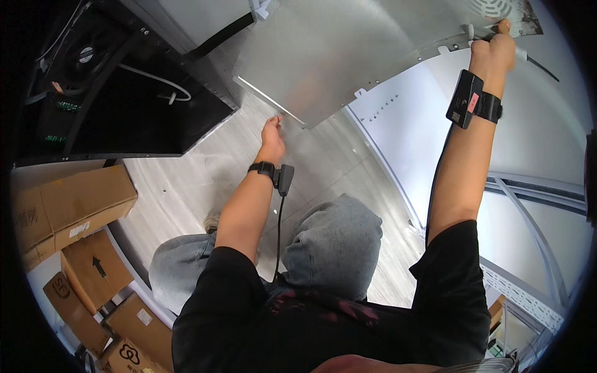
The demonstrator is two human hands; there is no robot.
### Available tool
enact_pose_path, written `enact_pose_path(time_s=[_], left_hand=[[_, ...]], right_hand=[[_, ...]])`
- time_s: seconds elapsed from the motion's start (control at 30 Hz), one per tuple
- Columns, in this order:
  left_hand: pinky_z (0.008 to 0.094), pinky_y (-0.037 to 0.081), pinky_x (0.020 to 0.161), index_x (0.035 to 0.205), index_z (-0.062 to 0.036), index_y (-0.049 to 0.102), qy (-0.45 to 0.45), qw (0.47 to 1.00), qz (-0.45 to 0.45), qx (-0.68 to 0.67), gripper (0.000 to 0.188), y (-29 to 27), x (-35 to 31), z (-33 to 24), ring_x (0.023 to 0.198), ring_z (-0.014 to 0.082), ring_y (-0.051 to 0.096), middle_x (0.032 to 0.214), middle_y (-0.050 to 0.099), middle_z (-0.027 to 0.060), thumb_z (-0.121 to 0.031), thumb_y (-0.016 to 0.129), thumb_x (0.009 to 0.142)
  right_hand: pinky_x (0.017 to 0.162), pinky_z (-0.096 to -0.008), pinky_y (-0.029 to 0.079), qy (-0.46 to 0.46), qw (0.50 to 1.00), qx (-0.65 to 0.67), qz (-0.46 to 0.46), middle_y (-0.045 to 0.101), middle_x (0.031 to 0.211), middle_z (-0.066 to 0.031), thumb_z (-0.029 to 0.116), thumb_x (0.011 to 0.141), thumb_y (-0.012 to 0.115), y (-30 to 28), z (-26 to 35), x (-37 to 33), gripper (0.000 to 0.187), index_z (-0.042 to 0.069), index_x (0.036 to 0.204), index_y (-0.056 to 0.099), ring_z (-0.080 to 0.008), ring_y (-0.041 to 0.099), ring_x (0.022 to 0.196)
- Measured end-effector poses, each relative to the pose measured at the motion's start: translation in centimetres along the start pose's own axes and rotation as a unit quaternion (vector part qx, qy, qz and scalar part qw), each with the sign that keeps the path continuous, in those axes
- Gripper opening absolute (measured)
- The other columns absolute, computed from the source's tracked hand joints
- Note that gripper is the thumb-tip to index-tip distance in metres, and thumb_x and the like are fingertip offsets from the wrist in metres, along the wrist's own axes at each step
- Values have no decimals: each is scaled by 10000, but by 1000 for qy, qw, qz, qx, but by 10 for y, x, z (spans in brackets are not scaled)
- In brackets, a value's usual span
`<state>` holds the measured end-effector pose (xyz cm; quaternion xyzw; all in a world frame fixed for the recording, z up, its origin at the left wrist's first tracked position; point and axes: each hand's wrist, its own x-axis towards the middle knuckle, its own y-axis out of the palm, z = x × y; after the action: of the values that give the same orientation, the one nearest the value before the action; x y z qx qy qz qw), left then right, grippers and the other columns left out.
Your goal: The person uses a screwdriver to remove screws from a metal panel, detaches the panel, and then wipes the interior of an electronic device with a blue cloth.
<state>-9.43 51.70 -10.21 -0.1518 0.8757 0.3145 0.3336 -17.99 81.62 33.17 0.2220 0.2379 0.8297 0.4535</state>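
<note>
A large, thin grey metal panel (pixel 336 56) with small tabs and holes along its edge stands tilted in front of me. My left hand (pixel 272 133) is closed on its lower edge, near the bottom corner; the fingertips are partly hidden behind it. Far up on the right, my right hand (pixel 495 51) is closed at the panel's side edge, close to the round vent slots (pixel 491 7). Beside that hand a pale sleeve with a thin black rod or cable (pixel 542 67) sticks out; whether I hold it too is hard to make out.
To the left stands an open black cabinet (pixel 134 112) with a fan (pixel 86 55), circuit boards and a loose grey cable (pixel 180 93). Cardboard boxes (pixel 81 205) are stacked at the lower left. A white frame (pixel 528 230) stands on the right, above the wood-look floor (pixel 336 168).
</note>
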Motion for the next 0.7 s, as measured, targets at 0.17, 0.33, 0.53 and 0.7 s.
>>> enact_pose_path(time_s=[0.17,0.33,0.53,0.7], left_hand=[[490,161,1065,904,-178,570,-14,998,17,-51,161,31,28,-17,1117,192,455,1068,588,-18,-285,459,951],[332,426,655,758,-150,601,63,979,-147,-127,141,61,35,-30,753,167,535,801,570,-6,-202,550,879],[321,422,652,751,-111,621,182,962,-196,-59,107,75,39,-73,720,138,496,780,543,-26,-185,581,817],[318,423,644,775,-52,625,244,950,-193,12,138,83,51,-134,710,136,533,790,585,-15,-161,576,845]], right_hand=[[678,-354,486,19,999,-26,-37,648,1049,-34,276,932,621,-17,16,-4,307,12,1087,624,-155,591,900],[770,-366,495,40,999,8,10,654,1072,-56,250,939,603,-52,18,35,272,22,1086,621,-185,611,953],[891,-402,495,93,991,31,92,645,1093,-90,185,908,638,-77,37,29,237,29,1085,611,-241,612,1014],[846,-390,509,95,991,6,93,639,1045,-114,99,866,679,-98,46,11,240,-15,1059,593,-240,618,948]])
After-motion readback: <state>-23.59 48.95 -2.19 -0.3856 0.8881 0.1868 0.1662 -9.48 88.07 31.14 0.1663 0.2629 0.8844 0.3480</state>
